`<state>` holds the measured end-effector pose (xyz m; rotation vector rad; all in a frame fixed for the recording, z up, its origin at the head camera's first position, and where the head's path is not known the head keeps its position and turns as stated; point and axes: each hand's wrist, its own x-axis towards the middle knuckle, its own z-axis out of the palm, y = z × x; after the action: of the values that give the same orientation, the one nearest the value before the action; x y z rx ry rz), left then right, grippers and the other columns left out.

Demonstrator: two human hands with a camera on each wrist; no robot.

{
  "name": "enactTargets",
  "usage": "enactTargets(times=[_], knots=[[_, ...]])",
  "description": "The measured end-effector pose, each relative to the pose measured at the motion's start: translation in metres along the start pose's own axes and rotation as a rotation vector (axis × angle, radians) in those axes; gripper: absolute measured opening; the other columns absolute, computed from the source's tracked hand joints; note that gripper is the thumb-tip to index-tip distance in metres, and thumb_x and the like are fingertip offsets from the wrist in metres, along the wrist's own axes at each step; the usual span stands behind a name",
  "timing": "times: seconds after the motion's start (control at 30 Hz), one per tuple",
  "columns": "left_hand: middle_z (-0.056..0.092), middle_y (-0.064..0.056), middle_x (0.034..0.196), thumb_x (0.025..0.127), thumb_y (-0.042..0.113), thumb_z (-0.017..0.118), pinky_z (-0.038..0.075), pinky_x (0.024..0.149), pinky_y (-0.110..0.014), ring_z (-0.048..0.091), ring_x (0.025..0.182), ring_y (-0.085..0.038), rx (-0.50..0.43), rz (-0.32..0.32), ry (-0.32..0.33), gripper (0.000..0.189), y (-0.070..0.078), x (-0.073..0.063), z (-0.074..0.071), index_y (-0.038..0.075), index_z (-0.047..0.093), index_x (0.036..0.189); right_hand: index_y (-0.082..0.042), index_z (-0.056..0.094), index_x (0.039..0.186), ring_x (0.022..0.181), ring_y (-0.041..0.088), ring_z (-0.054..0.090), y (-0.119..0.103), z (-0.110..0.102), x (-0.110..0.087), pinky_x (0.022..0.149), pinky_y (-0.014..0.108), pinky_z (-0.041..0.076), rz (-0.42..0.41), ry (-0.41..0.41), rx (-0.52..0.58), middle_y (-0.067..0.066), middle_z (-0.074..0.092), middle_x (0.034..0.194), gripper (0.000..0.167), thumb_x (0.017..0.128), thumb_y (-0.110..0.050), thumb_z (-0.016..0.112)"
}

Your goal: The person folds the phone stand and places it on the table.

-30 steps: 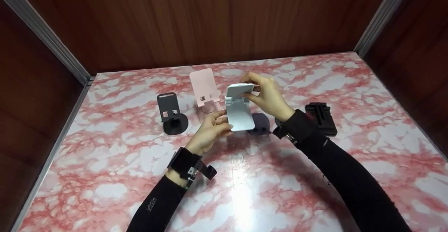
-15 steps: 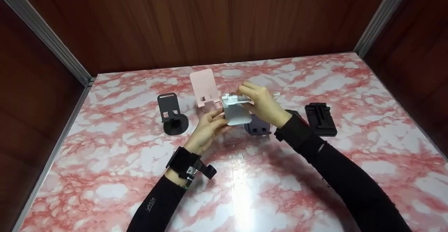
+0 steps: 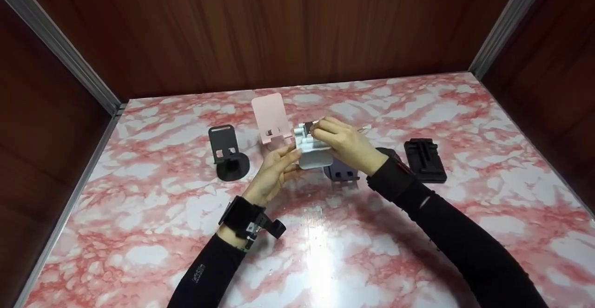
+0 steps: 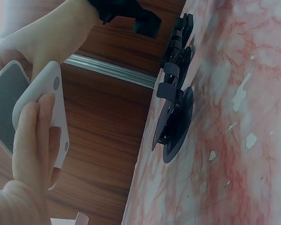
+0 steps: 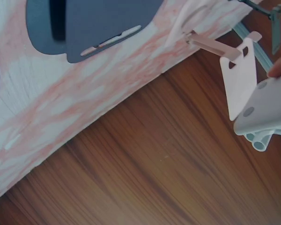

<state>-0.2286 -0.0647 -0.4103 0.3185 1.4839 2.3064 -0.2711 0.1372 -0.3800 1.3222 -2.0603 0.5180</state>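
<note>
Above the table, a white folding phone stand (image 3: 316,160) is held between both hands. My left hand (image 3: 273,172) grips its left edge, thumb on top and fingers beneath. In the left wrist view those left fingers (image 4: 33,136) lie along the base's underside, which has round pads. My right hand (image 3: 351,144) pinches the upper, hinged part from the right, covering much of it. The stand's plates are folded close together, with the hinge tubes facing up. In the right wrist view the white base (image 5: 267,105) shows at the right edge; the right hand is out of that view.
A pink phone stand (image 3: 269,113) stands behind the left hand, with a black round-based stand (image 3: 224,143) farther left. A dark purple stand (image 3: 343,172) sits below the held one. A black folded stand (image 3: 425,161) lies right. Wood panels (image 3: 297,29) border the marbled table.
The white stand's upper plate has swung down toward the base, and its hinge has tipped up into view. My right hand has lowered with it. My left hand stays nearly in place.
</note>
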Motion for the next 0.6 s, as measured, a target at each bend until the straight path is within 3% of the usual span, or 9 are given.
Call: enactTargets(times=[0.1, 0.23, 0.43, 0.6], knots=[[0.061, -0.01, 0.111, 0.09, 0.016, 0.054, 0.056, 0.076, -0.02, 0.067, 0.088, -0.013, 0.021, -0.013, 0.031, 0.064, 0.0, 0.0, 0.0, -0.006, 0.023, 0.142, -0.006, 0.057, 0.092, 0.094, 0.021, 0.058, 0.0, 0.001, -0.002, 0.081, 0.031, 0.053, 0.004, 0.003, 0.0, 0.008, 0.061, 0.098, 0.034, 0.066, 0.016, 0.065], [0.063, -0.009, 0.108, 0.09, 0.012, 0.052, 0.056, 0.074, -0.02, 0.067, 0.087, -0.013, 0.04, -0.027, 0.043, 0.061, -0.001, 0.001, 0.001, -0.005, 0.024, 0.141, -0.004, 0.06, 0.094, 0.099, 0.022, 0.058, 0.003, 0.001, -0.004, 0.087, 0.031, 0.052, 0.024, -0.014, 0.072, 0.01, 0.062, 0.103, 0.034, 0.067, 0.012, 0.069], [0.06, -0.006, 0.107, 0.086, 0.013, 0.056, 0.052, 0.065, -0.017, 0.064, 0.081, -0.009, 0.076, -0.03, 0.105, 0.067, 0.001, 0.001, 0.002, -0.002, 0.023, 0.143, -0.007, 0.061, 0.109, 0.112, 0.022, 0.052, 0.009, -0.003, -0.008, 0.098, 0.035, 0.045, 0.109, -0.021, 0.281, 0.01, 0.06, 0.115, 0.045, 0.071, -0.019, 0.08], [0.055, -0.016, 0.122, 0.085, 0.009, 0.056, 0.054, 0.069, -0.019, 0.064, 0.084, -0.011, 0.08, -0.009, 0.102, 0.065, 0.002, 0.001, 0.0, -0.001, 0.026, 0.142, -0.006, 0.058, 0.119, 0.115, 0.022, 0.05, 0.013, -0.005, -0.013, 0.1, 0.038, 0.04, 0.196, 0.011, 0.386, 0.009, 0.059, 0.118, 0.051, 0.077, -0.03, 0.073]])
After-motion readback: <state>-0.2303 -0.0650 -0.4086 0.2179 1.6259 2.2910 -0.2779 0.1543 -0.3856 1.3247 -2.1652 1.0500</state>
